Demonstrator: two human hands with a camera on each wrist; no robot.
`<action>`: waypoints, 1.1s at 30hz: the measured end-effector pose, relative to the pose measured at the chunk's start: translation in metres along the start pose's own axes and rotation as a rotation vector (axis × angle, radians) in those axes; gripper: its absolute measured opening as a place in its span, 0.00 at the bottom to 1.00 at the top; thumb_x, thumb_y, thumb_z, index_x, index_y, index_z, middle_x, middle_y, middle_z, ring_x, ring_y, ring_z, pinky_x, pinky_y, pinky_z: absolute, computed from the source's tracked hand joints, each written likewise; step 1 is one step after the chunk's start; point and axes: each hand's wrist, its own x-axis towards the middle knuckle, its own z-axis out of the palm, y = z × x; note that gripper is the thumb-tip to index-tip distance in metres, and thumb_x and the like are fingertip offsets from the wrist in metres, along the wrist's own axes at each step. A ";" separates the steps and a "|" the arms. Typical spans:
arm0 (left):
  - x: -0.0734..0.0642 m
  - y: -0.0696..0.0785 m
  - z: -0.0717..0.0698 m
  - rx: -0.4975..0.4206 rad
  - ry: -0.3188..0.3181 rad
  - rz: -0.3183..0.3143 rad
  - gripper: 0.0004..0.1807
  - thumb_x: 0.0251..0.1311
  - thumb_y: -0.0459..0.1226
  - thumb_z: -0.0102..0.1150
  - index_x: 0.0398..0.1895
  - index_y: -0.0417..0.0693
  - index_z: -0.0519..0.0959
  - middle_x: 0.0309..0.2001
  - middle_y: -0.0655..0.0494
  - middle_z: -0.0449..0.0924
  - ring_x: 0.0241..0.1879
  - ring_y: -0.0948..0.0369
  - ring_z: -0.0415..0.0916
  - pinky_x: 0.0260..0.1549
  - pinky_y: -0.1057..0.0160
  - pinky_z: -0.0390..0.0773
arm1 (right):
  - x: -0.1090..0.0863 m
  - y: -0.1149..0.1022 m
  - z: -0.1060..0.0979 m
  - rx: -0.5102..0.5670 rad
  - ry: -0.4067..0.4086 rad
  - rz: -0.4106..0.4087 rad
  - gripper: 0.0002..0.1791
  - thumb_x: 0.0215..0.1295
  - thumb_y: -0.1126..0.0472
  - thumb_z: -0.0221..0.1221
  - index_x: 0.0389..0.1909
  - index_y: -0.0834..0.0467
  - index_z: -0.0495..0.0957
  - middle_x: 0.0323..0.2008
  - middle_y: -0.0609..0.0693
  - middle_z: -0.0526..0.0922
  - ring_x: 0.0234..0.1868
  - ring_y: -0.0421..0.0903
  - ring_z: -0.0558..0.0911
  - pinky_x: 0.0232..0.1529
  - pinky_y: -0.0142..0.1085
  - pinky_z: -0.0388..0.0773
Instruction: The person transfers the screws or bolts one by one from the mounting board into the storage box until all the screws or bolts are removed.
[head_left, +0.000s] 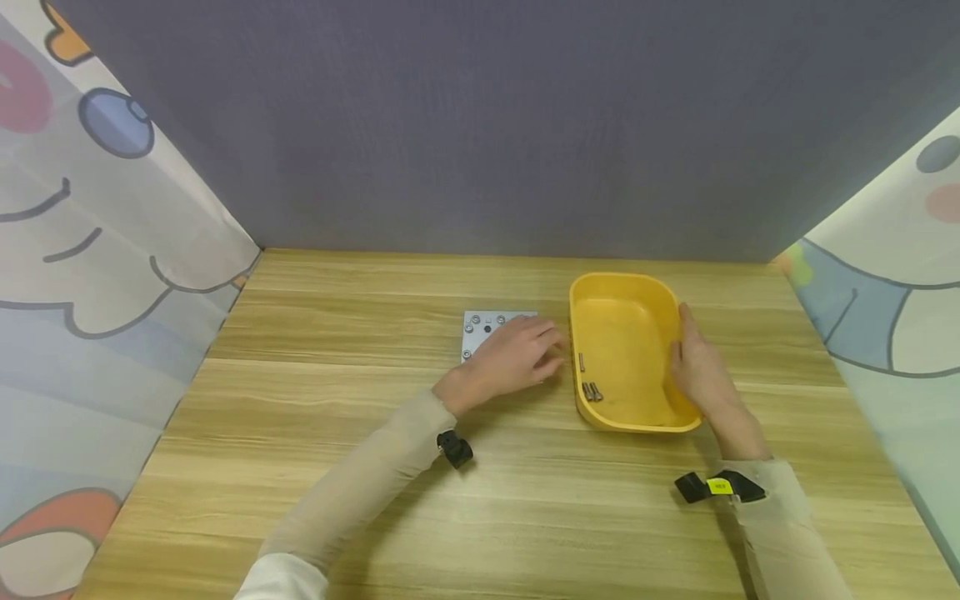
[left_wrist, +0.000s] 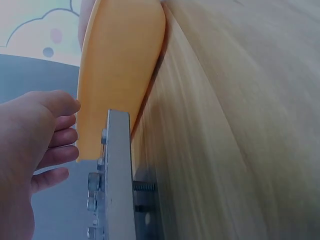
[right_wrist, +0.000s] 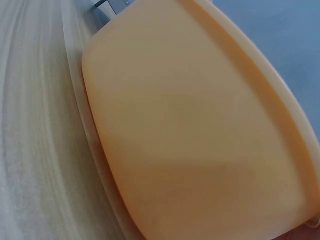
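Observation:
My left hand (head_left: 513,354) hovers over a grey metal plate (head_left: 472,342), its fingers loosely bent and pointing at the left rim of a yellow plastic bin (head_left: 626,333). Nothing shows between those fingers in the left wrist view. Socket-head screws (left_wrist: 93,181) stand in the plate, and a threaded shank (left_wrist: 144,186) pokes out beneath it. My right hand (head_left: 705,371) holds the bin by its right side, thumb at the rim and fingers along the outer wall. Inside the bin, a few loose screws (head_left: 592,392) lie by the left wall.
The wooden tabletop (head_left: 525,508) runs under everything. A dark grey panel (head_left: 487,133) rises behind it, with cartoon-printed curtains (head_left: 120,275) at both sides. Each forearm wears a black wrist camera (head_left: 455,450).

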 end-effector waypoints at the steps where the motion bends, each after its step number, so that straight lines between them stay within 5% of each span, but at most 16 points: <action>1: -0.001 0.000 -0.001 0.001 -0.008 -0.008 0.18 0.74 0.48 0.57 0.60 0.52 0.81 0.58 0.58 0.82 0.61 0.60 0.77 0.72 0.57 0.68 | 0.000 0.000 0.000 0.001 -0.001 0.002 0.34 0.80 0.68 0.40 0.78 0.75 0.38 0.64 0.86 0.61 0.57 0.82 0.71 0.59 0.71 0.70; 15: -0.005 -0.007 0.003 0.010 0.043 -0.131 0.15 0.73 0.46 0.58 0.54 0.50 0.82 0.54 0.56 0.83 0.58 0.57 0.79 0.66 0.58 0.75 | -0.001 0.000 -0.001 0.009 0.003 0.005 0.35 0.79 0.68 0.40 0.79 0.74 0.38 0.65 0.86 0.61 0.58 0.83 0.71 0.59 0.71 0.70; 20: -0.008 -0.009 0.004 0.004 0.069 -0.170 0.14 0.72 0.45 0.60 0.53 0.48 0.83 0.52 0.56 0.83 0.58 0.56 0.79 0.64 0.57 0.77 | 0.000 0.000 -0.001 -0.002 0.019 -0.004 0.34 0.79 0.68 0.40 0.79 0.74 0.40 0.59 0.87 0.67 0.46 0.79 0.79 0.48 0.69 0.75; 33: -0.013 -0.014 0.007 0.037 0.130 -0.181 0.08 0.71 0.41 0.60 0.41 0.47 0.84 0.43 0.57 0.81 0.45 0.59 0.80 0.51 0.60 0.80 | 0.000 0.001 -0.002 -0.007 0.016 -0.007 0.34 0.79 0.68 0.41 0.78 0.75 0.40 0.58 0.88 0.67 0.43 0.77 0.79 0.47 0.69 0.75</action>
